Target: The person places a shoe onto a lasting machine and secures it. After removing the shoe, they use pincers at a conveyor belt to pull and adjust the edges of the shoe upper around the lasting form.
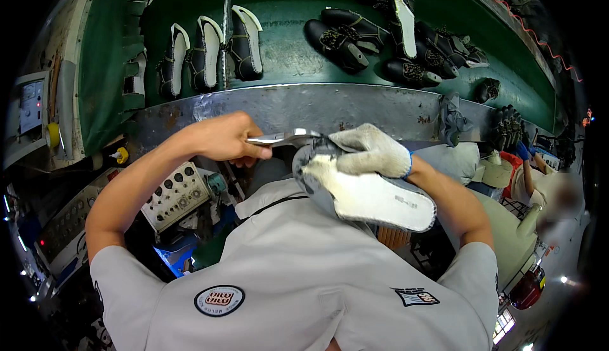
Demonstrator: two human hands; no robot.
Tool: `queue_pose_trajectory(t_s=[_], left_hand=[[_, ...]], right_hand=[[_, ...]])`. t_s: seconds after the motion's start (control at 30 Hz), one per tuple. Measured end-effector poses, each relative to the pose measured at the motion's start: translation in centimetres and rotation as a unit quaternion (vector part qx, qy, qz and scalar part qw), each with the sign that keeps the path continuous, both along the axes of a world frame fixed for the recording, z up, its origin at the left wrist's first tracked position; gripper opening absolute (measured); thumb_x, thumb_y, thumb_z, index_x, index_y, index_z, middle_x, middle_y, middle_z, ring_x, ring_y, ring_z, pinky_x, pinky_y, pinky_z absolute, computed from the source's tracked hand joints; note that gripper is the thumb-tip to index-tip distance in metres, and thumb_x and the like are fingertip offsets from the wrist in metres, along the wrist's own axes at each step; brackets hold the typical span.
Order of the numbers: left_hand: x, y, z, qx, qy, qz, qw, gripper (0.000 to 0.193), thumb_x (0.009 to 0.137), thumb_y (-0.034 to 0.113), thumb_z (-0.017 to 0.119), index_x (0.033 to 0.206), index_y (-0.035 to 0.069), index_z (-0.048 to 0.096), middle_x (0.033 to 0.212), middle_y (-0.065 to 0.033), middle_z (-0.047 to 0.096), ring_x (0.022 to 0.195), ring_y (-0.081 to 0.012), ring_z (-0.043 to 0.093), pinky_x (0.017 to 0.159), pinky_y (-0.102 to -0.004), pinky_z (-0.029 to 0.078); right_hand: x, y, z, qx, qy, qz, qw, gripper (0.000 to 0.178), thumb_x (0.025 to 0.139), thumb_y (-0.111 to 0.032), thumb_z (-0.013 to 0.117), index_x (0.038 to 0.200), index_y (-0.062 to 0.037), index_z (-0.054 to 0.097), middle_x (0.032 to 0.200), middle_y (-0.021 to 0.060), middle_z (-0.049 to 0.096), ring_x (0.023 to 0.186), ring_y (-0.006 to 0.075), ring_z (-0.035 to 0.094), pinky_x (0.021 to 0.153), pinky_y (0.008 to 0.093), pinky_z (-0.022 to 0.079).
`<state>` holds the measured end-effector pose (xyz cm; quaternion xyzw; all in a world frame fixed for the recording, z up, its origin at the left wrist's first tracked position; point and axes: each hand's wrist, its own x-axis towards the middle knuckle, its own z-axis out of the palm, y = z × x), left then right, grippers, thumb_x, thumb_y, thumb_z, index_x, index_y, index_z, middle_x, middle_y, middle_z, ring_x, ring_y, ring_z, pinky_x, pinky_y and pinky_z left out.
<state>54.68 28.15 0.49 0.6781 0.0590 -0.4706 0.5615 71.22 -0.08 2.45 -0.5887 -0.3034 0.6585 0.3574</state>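
Observation:
My bare left hand (236, 140) is closed around the handles of metal pincers (279, 138). Their jaws meet the grey upper edge at the shoe's far end. In front of my chest, the shoe (380, 200) lies sole side up, its white insole facing me and grey material wrapped round one end. My right hand (370, 151), in a pale knitted glove, grips the shoe from above, with fingers over that end. What the pincers' jaws bite on is too small to make out.
Beyond a metal ledge (285, 105) runs a green belt (282, 52) with black shoes (246, 43) at left and a cluster of dark shoes (342, 37) at right. A control box (176, 197) stands by my left arm. Another person (539, 183) is at far right.

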Motion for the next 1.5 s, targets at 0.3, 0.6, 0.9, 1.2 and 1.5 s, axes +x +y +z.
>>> queue_pose_trajectory(t_s=[0.3, 0.6, 0.9, 1.2, 1.5], left_hand=[[-3.1, -2.0, 2.7, 0.376, -0.331, 0.016, 0.866, 0.065, 0.087, -0.004, 0.062, 0.149, -0.003, 0.042, 0.133, -0.0264, 0.054, 0.118, -0.0457, 0.058, 0.096, -0.0493, 0.053], [-2.3, -3.7, -0.8, 0.467, -0.388, -0.03, 0.794, 0.058, 0.083, -0.003, 0.063, 0.138, -0.015, 0.046, 0.118, -0.0273, 0.056, 0.112, -0.0459, 0.058, 0.092, -0.0487, 0.054], [-2.6, -1.7, -6.7, 0.203, -0.393, -0.04, 0.896, 0.018, 0.083, 0.005, 0.07, 0.096, -0.008, 0.068, 0.069, -0.0145, 0.065, 0.065, -0.0342, 0.068, 0.059, -0.0389, 0.054], [-3.3, -2.0, -6.1, -0.361, 0.089, 0.231, 0.899, 0.03, 0.096, 0.02, 0.073, 0.084, -0.008, 0.07, 0.065, -0.0064, 0.064, 0.053, -0.0143, 0.061, 0.049, -0.0293, 0.047], [-0.9, -0.5, -0.2, 0.272, -0.277, 0.13, 0.913, 0.036, 0.101, 0.017, 0.059, 0.13, -0.004, 0.062, 0.099, -0.026, 0.071, 0.095, -0.0443, 0.07, 0.085, -0.0444, 0.055]], right_hand=[[1.8, 0.4, -2.2, -0.04, -0.096, -0.066, 0.992, 0.063, 0.088, -0.036, 0.071, 0.132, 0.009, 0.065, 0.099, 0.0161, 0.075, 0.092, 0.0129, 0.066, 0.084, 0.0299, 0.053], [1.3, 1.4, -1.3, -0.04, -0.165, -0.065, 0.983, 0.07, 0.087, -0.041, 0.07, 0.134, 0.0098, 0.062, 0.114, 0.0267, 0.074, 0.101, 0.0259, 0.071, 0.094, 0.0358, 0.052], [1.7, 1.5, -0.2, -0.015, -0.167, -0.021, 0.986, 0.076, 0.083, -0.043, 0.073, 0.136, 0.01, 0.06, 0.117, 0.0309, 0.072, 0.106, 0.0267, 0.071, 0.097, 0.0355, 0.052], [2.4, 1.0, -0.7, 0.027, -0.001, -0.098, 0.995, 0.062, 0.085, -0.025, 0.074, 0.137, 0.0073, 0.062, 0.115, 0.0132, 0.075, 0.1, 0.0113, 0.067, 0.089, 0.0278, 0.054], [2.6, 1.9, -1.5, 0.007, -0.113, -0.186, 0.976, 0.059, 0.086, -0.026, 0.071, 0.134, 0.008, 0.064, 0.114, 0.0162, 0.075, 0.097, 0.0136, 0.068, 0.087, 0.0293, 0.054]])
